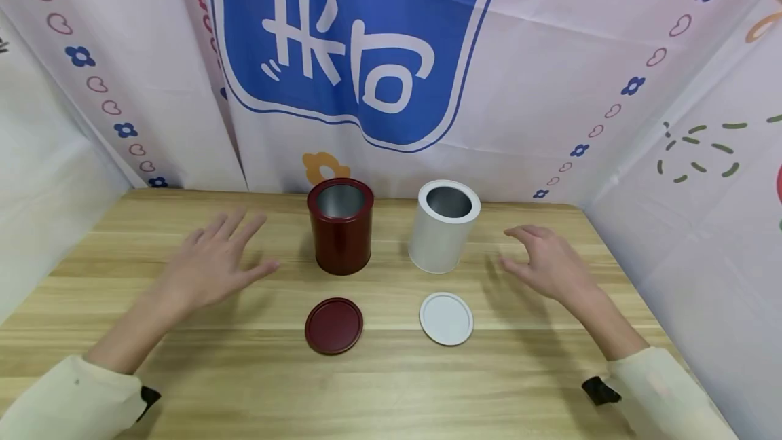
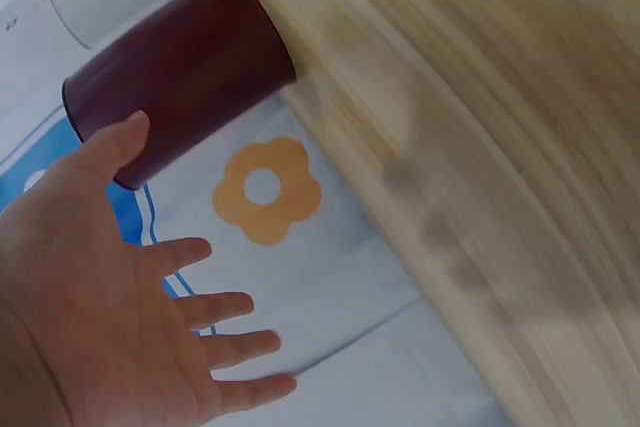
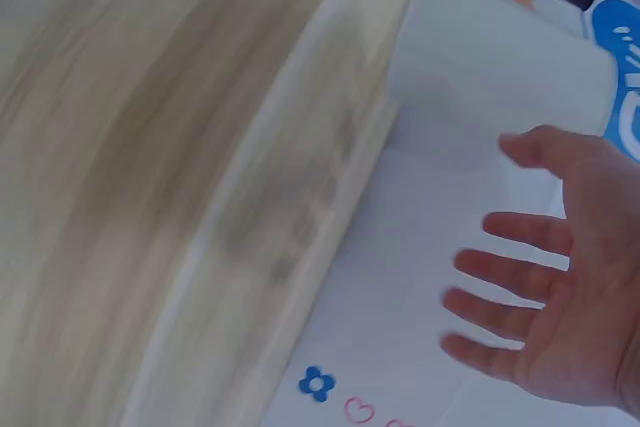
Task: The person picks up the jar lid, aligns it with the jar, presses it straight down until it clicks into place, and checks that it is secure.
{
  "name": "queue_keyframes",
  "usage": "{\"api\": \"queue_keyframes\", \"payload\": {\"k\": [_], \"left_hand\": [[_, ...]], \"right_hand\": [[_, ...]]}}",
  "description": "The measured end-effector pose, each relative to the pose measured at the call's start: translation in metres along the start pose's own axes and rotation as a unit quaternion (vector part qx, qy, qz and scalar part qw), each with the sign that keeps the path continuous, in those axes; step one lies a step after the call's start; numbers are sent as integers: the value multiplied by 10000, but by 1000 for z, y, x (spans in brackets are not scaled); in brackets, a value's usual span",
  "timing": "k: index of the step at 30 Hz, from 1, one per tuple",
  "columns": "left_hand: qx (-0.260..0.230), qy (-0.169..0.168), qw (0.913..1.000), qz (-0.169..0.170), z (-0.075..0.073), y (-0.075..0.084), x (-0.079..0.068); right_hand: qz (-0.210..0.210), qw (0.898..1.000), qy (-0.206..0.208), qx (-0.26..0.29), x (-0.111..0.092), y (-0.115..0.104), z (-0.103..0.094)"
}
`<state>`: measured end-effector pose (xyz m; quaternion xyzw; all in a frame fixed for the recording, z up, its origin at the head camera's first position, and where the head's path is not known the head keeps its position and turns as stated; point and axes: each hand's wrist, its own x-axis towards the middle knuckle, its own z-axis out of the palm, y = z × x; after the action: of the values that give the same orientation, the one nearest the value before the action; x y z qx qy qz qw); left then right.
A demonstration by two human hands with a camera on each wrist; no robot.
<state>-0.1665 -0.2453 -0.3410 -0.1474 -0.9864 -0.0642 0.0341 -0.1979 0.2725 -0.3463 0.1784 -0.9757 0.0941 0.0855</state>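
Observation:
A dark red can (image 1: 342, 240) stands upright with its top uncovered and a grey inside showing. To its right is a white can (image 1: 436, 243), also upright and uncovered. In front of them lie a round dark red lid (image 1: 334, 326) and a round white lid (image 1: 447, 318), flat on the table. My left hand (image 1: 214, 260), fingers spread, hovers to the left of the red can and holds nothing. On the other side, my right hand (image 1: 546, 263) is held in the air right of the white can, its fingers loosely extended and its palm bare.
The wooden table (image 1: 391, 392) ends at a fabric backdrop (image 1: 531, 100) printed with a blue sign, hearts and flowers. White cloth walls (image 1: 702, 236) flank it on both sides. Cream sleeves (image 1: 73, 402) with dark cuff tabs cover the forearms.

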Motion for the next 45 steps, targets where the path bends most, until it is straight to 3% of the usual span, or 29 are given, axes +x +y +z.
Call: {"api": "queue_keyframes", "payload": {"k": [6,13,17,20,24,29,34,37,45], "left_hand": [[-836,-53,9961,294,1,13,-1],[-2301,-422,9704,607,8,22,2],[-2684,-706,9589,593,12,27,3],[-2951,-875,9495,610,16,31,3],[-3408,-1103,9314,646,20,35,2],[-3806,-1319,9136,559,24,40,2],[-3962,-1436,9055,499,30,45,2],[-3996,-1503,9032,446,33,47,2],[-4263,-1769,8869,195,34,52,1]], "right_hand": [[-74,9939,-432,1009,0,-21,-4],[-836,9759,-762,1865,-1,-51,8],[-959,9542,-1123,2603,0,-71,18],[-963,9310,-1446,3211,2,-85,25],[-1044,9088,-1686,3671,6,-100,33],[-1075,8883,-1948,4018,11,-114,42],[-1005,8672,-2270,4317,15,-125,52],[-930,8590,-2460,4392,17,-132,56],[-609,8442,-2645,4622,26,-149,61]]}}
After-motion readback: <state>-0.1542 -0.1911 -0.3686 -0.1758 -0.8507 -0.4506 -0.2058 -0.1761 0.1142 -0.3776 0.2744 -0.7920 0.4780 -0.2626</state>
